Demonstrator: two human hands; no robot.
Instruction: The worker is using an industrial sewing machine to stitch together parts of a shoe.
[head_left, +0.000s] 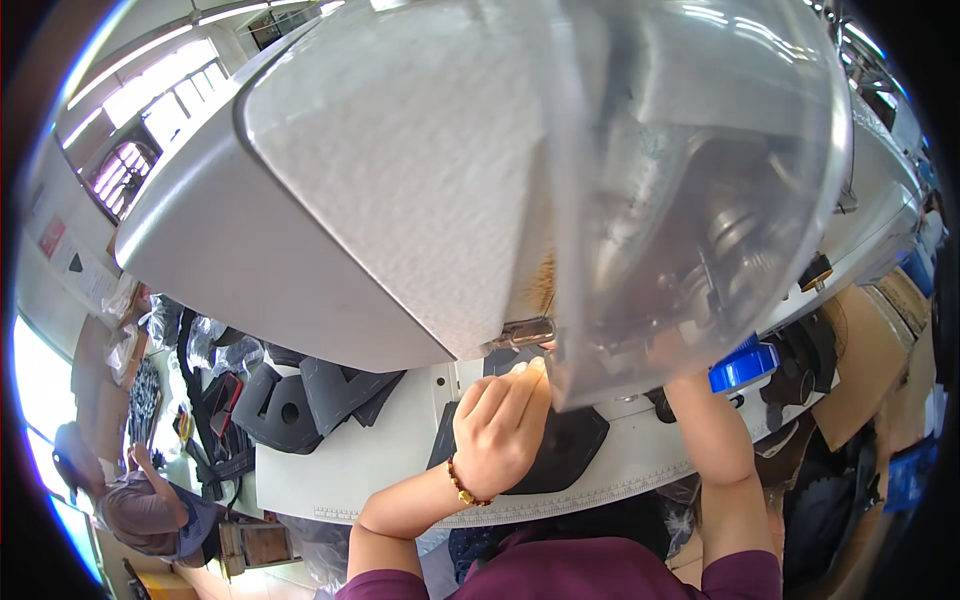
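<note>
A flat, dark, angular sheet [570, 451] lay on the pale bench with a curved, ruler-marked front edge [330, 487], between that edge and the large grey machine head [330, 240]. The left hand [500, 430], beaded bracelet at its wrist, rested over the sheet with fingers bent and bunched, seemingly to steady it near the machine's working point; whether they pinched it, I could not tell. The right hand [680, 350] reached behind the clear, curved plastic guard [700, 150], which blurred it, so its grip could not be told. The guard presumably hung there to shield the person. Similar dark cut pieces [275, 410] overlapped at the bench's left edge, probably to be within reach.
</note>
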